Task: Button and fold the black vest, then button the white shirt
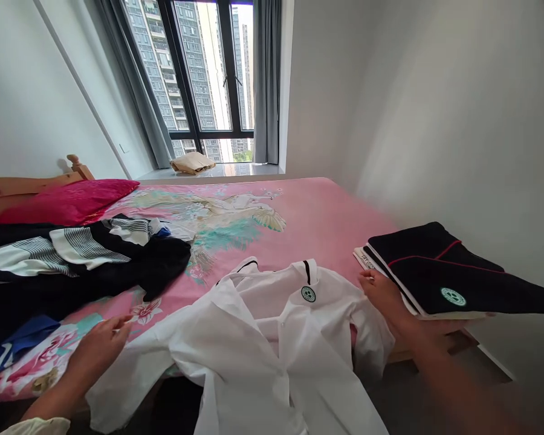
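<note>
Head view looks down over a bed with a pink flowered sheet, set against a grey wall on the right and a tall window at the far end. A white shirt is spread across the near edge of the bed, partly hanging over it, and it lies between the two hands. Its collar points away from the person, with a black loop at the neck and a small round green badge just below it. The front is open and rumpled, one panel folded over the other, and a few small buttons show along the edge.

The left hand rests on the shirt's left sleeve, fingers loosely curled at the cloth's edge; whether it pinches the fabric cannot be told. The right hand lies at the shirt's right shoulder, fingers bent and touching the cloth, beside a folded stack of dark clothes with red piping and a green badge. That stack sits at the bed's right corner. The hands are well apart, one at each side of the shirt.

Left of the shirt lies a heap of black, striped and blue clothes. A magenta pillow sits beyond it by the wooden headboard.
</note>
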`<action>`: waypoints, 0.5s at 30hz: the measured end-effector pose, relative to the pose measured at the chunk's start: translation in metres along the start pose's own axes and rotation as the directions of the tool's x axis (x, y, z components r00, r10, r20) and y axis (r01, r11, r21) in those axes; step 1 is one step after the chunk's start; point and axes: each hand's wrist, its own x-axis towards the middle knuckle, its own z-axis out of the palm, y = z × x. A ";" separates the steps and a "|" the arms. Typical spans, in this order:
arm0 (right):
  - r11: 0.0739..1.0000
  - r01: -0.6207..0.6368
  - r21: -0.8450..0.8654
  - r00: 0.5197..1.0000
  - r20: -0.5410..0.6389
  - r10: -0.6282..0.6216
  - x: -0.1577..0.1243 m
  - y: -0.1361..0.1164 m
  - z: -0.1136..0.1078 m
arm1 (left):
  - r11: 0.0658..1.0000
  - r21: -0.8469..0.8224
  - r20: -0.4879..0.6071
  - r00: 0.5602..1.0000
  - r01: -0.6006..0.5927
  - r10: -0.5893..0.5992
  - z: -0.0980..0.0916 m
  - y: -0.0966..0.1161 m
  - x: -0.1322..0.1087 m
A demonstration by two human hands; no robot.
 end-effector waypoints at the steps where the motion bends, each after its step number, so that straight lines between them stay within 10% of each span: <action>1: 0.999 0.051 -0.001 0.998 0.024 -0.051 0.006 -0.021 0.001 | 0.999 -0.002 0.018 0.999 -0.047 0.047 0.000 0.023 0.003; 8: 0.887 0.343 -0.309 0.927 0.264 -0.267 0.042 -0.136 0.041 | 0.927 0.024 0.151 0.918 -0.375 0.368 0.028 0.200 0.036; 15: 0.787 0.406 -0.464 0.903 0.338 -0.267 0.033 -0.115 0.042 | 0.927 0.146 0.233 0.923 -0.344 0.306 0.051 0.216 0.048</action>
